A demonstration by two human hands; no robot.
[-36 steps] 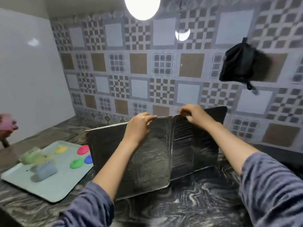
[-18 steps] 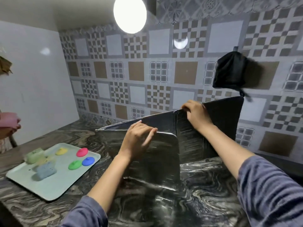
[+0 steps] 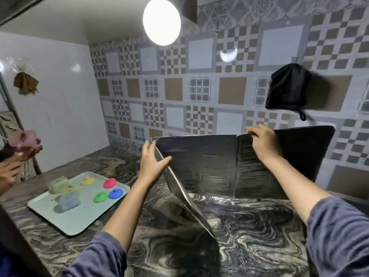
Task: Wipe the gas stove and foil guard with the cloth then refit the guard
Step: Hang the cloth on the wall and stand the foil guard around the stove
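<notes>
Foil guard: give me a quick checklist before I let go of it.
1. Guard standing upright on the counter: ok.
2. Right hand has a grip on the top edge at the fold: ok.
3. Left hand steadies the left panel, fingers straight against it: ok.
4. Left panel apart from the tray: ok.
5. Stove in place inside the guard: not ok, none in view.
6. Foil wiped clean: cannot tell.
</notes>
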